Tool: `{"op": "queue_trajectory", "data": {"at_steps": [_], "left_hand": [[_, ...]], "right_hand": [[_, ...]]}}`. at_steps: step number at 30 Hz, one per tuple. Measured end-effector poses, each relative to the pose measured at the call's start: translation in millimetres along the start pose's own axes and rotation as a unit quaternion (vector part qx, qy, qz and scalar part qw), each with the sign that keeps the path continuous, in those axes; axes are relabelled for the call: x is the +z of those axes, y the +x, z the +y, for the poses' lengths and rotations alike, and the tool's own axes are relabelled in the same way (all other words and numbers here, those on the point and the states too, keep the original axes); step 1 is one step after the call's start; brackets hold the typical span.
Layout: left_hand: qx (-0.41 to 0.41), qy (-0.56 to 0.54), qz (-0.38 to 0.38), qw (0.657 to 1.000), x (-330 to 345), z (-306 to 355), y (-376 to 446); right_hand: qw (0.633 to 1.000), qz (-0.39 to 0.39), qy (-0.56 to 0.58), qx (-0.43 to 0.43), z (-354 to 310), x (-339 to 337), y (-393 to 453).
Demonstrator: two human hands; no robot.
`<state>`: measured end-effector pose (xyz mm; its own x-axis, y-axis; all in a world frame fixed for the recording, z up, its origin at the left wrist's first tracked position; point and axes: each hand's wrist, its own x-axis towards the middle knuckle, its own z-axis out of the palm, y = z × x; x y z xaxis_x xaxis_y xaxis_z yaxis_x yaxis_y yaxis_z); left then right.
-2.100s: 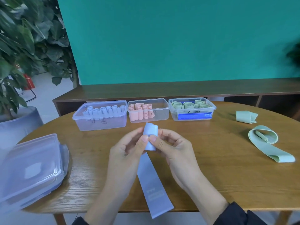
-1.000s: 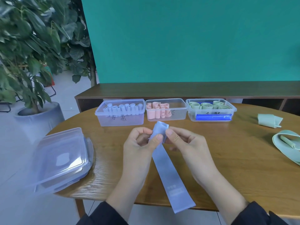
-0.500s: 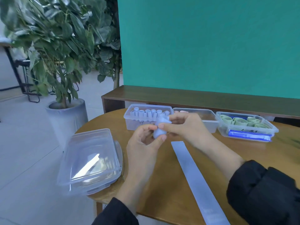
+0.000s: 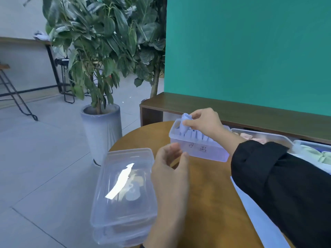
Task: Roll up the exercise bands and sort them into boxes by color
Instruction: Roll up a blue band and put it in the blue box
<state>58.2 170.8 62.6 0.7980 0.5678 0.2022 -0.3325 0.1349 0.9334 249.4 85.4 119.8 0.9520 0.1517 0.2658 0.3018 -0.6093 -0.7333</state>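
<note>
A right hand (image 4: pixel 204 122) pinches a rolled blue band (image 4: pixel 185 122) over the left end of the blue-band box (image 4: pixel 198 149) on the round bench (image 4: pixel 211 194); the left hand (image 4: pixel 170 169) hovers loosely curled, holding nothing.

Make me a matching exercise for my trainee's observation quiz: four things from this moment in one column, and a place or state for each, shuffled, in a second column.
Things
1. rolled blue band
2. left hand
3. stacked clear lids
4. box of blue rolls

Places or states
A. at the table's left edge
B. pinched in the right hand above a box
C. open, holding nothing
D. leftmost in the row of boxes, with writing on its front

Pairs: 1-B, 2-C, 3-A, 4-D
</note>
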Motion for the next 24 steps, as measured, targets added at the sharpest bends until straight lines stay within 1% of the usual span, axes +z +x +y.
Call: {"op": "queue_trajectory", "data": {"at_steps": [5,9,13,17,24], "left_hand": [[-0.006,-0.011,0.016,1.0,-3,6,11],[-0.002,-0.009,0.014,1.0,0,8,13],[-0.01,-0.006,0.004,1.0,6,6,10],[-0.016,-0.001,0.007,1.0,8,6,8],[-0.011,0.008,0.011,1.0,6,8,8]], "right_hand": [[0.997,-0.042,-0.055,0.03,16,29,40],[0.992,-0.073,-0.092,0.039,24,43,54],[0.982,-0.098,-0.157,0.029,29,53,58],[0.968,-0.08,-0.237,-0.01,24,55,57],[0.979,-0.076,-0.19,-0.01,27,49,60]]}}
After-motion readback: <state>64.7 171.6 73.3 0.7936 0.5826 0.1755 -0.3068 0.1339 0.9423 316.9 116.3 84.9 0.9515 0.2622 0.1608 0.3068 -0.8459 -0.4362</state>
